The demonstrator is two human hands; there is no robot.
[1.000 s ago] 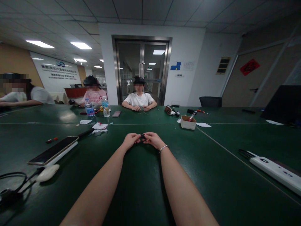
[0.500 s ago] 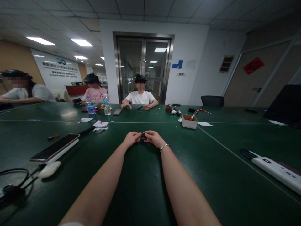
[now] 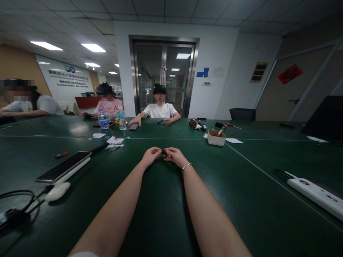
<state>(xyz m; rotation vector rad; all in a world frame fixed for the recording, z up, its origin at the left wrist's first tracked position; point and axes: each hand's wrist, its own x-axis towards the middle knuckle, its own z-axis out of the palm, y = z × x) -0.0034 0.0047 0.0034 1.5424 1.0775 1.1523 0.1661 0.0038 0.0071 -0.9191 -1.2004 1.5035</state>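
Over the dark green table, my two hands meet in front of me. A small black object is between their fingertips; it is too small for me to name its kind. My right hand, with a silver bracelet at the wrist, pinches it from the right. From the other side, the fingertips of my left hand are closed on its left end. Fingers hide part of the object.
To the left lie a phone on a white block, a cable and paper scraps. Two bottles stand farther back. An open box is right of centre, a white power strip far right. Co-workers sit opposite.
My hands have risen very slightly, and more of the black object shows between them. The co-worker opposite has moved a hand sideways onto the stack by the bottles.
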